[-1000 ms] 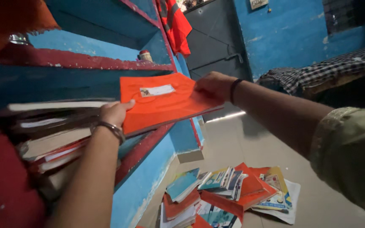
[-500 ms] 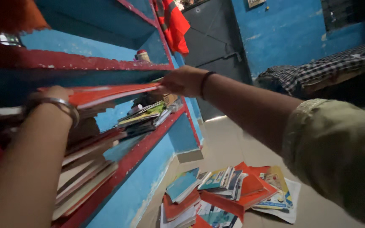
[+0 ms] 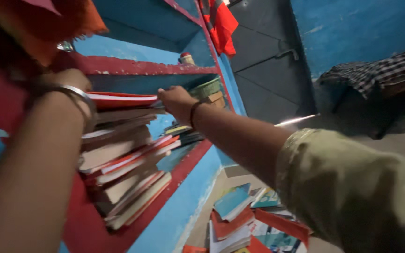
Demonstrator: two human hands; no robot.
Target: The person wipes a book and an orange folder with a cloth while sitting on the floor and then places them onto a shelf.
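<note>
My right hand [image 3: 176, 100] pinches the near end of an orange-covered book [image 3: 123, 100] lying atop the shelf stack [image 3: 123, 164]; my left hand [image 3: 69, 82] steadies its far end, grip unclear. Shelving step; next, I judge, calls for squaring it.

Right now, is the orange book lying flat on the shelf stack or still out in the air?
Lying flat atop the book stack: the orange book sits level, with the right hand at its near end and the left hand at its far end.
</note>
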